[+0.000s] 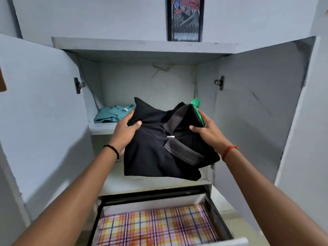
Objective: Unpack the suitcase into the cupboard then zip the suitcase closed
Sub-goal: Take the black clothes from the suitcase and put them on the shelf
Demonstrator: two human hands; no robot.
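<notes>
Hands hold a folded black polo shirt [159, 150] in the air before the open cupboard [149, 50]. Left hand [124, 132] and right hand [207, 132] each grip one side, fingers curled under, thumbs on top. A green garment [196, 103] peeks out beneath. One teal shirt [113, 113] already lies on the upper shelf [101, 129], so unpacking seems partly done; the suitcase is out of view, its zipping apparently still ahead. The shirt's collar points right and toward the cupboard, its long axis running front to back.

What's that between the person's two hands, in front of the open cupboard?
In the head view, a folded black shirt spans the gap, gripped by the left hand and right hand, with a green garment tucked beneath.
</notes>
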